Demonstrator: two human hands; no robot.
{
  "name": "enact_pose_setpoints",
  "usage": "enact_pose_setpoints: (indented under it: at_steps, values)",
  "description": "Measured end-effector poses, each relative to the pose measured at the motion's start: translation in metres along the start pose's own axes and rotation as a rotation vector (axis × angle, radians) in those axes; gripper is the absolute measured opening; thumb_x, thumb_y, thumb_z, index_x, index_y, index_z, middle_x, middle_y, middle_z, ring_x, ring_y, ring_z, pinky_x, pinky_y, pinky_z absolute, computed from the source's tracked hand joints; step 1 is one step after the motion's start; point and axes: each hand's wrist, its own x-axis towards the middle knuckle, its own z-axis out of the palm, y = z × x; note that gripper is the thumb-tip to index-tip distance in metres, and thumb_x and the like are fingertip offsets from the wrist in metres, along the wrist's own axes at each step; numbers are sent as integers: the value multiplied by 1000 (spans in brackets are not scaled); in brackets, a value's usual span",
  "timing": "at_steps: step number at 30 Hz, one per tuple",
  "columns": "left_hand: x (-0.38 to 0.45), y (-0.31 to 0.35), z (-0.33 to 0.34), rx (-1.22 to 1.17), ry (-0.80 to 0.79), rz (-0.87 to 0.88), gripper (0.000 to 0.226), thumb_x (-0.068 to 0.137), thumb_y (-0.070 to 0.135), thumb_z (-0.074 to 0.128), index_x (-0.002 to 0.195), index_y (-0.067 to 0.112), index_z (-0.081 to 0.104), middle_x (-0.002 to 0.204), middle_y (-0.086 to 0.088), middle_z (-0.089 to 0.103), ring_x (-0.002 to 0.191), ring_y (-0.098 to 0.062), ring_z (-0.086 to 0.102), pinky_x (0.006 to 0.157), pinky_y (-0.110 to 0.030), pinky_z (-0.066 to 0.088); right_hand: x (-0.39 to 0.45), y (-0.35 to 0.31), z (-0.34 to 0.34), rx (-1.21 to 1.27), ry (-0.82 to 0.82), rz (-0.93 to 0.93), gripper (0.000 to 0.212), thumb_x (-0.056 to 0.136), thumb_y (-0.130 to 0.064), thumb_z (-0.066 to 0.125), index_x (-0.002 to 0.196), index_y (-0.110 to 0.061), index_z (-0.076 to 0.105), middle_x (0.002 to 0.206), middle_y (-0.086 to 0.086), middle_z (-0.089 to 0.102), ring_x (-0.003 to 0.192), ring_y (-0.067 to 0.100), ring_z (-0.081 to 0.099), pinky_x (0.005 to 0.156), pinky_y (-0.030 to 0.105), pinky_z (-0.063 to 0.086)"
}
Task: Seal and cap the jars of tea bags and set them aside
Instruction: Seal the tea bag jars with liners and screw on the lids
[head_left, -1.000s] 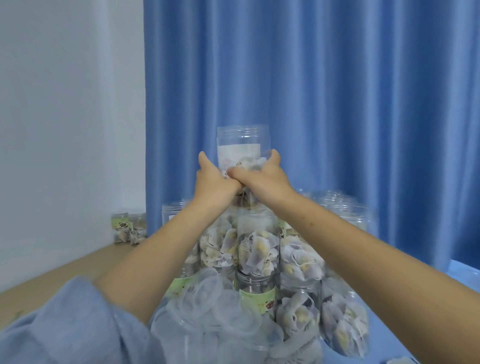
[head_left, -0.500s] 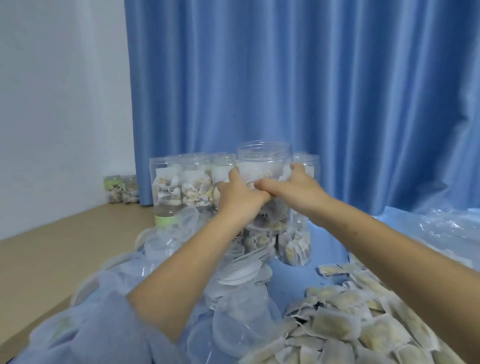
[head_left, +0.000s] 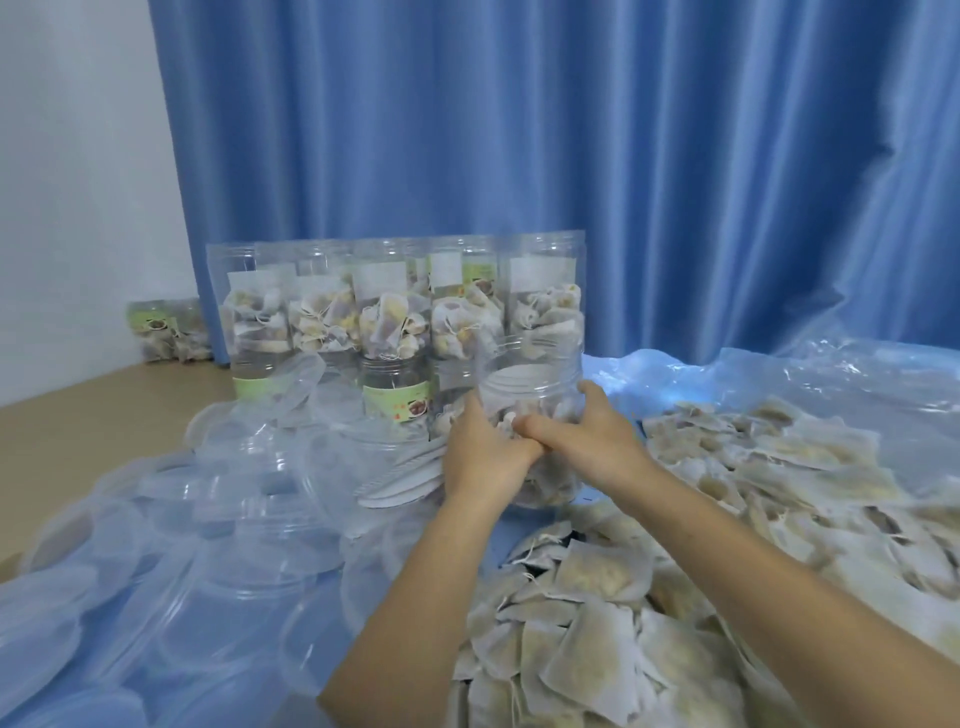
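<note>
We hold a jar (head_left: 530, 374) of clear, glossy plastic, like the stacked jars (head_left: 395, 306) behind it, which carry matt paper labels. The loose lids (head_left: 249, 525) on our left are the same smooth see-through plastic, and the tea bags (head_left: 597, 597) heaped on our right look like soft, matt, fibrous paper with thin strings. A crinkled shiny plastic sheet (head_left: 831, 374) lies under them, the curtain (head_left: 571, 156) is satiny blue cloth, and the floor (head_left: 78, 431) looks like matt wood.
</note>
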Motion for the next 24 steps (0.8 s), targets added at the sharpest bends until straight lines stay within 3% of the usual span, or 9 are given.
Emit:
enact_pose_setpoints:
  at_steps: [2, 7, 9, 11, 15, 17, 19, 22, 24]
  values:
    - [2, -10, 2, -60, -65, -9, 66, 68, 12, 72, 126, 14, 42, 115, -4, 61, 98, -20, 61, 77, -28, 51, 7, 13, 10, 2, -32, -4, 52, 71, -42, 74, 109, -30, 41, 94, -14, 61, 88, 4, 59, 60, 13, 38]
    - [6, -29, 10, -154, -166, -30, 85, 75, 6, 69, 142, 15, 18, 102, 10, 57, 79, 1, 55, 51, -6, 45, 20, 42, 27, 41, -76, 36, 60, 78, -47, 69, 124, -28, 34, 88, -14, 52, 78, 1, 53, 66, 20, 43]
    - [6, -32, 16, -166, -133, -3, 88, 74, 8, 71, 144, 17, 20, 124, 1, 56, 101, -13, 60, 76, -17, 53, 24, 49, 27, -1, -96, 35, 68, 77, -56, 65, 130, -26, 35, 106, -7, 59, 90, 8, 57, 73, 22, 44]
    - [5, -31, 20, -166, -76, 21, 83, 72, 11, 73, 141, 18, 30, 132, -4, 54, 116, -20, 55, 96, -36, 48, 30, 52, 22, 30, -142, 69, 79, 74, -63, 59, 140, -28, 34, 127, -2, 57, 111, 17, 57, 91, 30, 45]
    - [8, -27, 19, -197, 2, 3, 57, 73, 12, 71, 123, 21, 46, 114, 4, 61, 104, -19, 60, 91, -37, 49, 46, 53, 9, 49, -71, 98, 30, 93, -35, 42, 118, -27, 56, 127, 7, 58, 109, 24, 55, 104, 43, 40]
    - [10, -21, 15, -245, 53, -26, 50, 76, 11, 69, 118, 22, 47, 110, 10, 57, 107, -20, 58, 87, -31, 47, 58, 58, 4, -139, 16, 44, 32, 94, -18, 39, 118, -22, 59, 127, 10, 59, 109, 26, 55, 103, 38, 41]
    - [12, -16, 9, -277, 82, -58, 56, 79, 14, 68, 129, 19, 44, 117, 7, 52, 108, -28, 59, 88, -36, 48, 66, 62, 0, -514, 0, 6, 40, 91, -8, 41, 128, -13, 55, 131, 11, 56, 118, 28, 52, 99, 32, 40]
    - [12, -12, 2, -301, 94, -32, 54, 80, 15, 67, 129, 20, 46, 115, 7, 54, 94, -21, 63, 72, -31, 50, 72, 73, 2, -1035, -243, 3, 43, 92, -7, 40, 133, -11, 49, 132, 12, 49, 123, 31, 44, 100, 34, 38]
    - [12, -11, -1, -332, 103, -26, 46, 80, 12, 67, 123, 20, 49, 114, 5, 59, 91, -15, 63, 67, -23, 46, 70, 82, 6, -1136, -356, 45, 41, 92, -8, 41, 132, -14, 50, 132, 13, 49, 122, 32, 45, 99, 36, 41]
